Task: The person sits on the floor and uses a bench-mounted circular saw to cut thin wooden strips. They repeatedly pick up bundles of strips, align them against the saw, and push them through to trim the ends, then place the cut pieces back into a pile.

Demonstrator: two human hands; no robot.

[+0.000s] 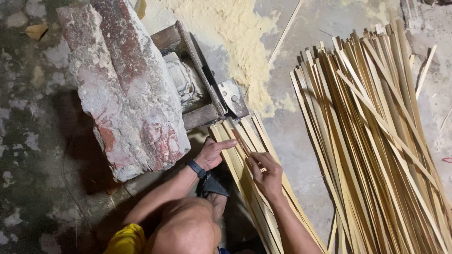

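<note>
Head view: both hands [242, 162] grip one bamboo strip [239, 137] between them.

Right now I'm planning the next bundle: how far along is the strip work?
A sawdust heap lies beyond the blade fixture. Left hand and right hand hold one strip toward it. The big pile of strips waits, state unclear.
</note>
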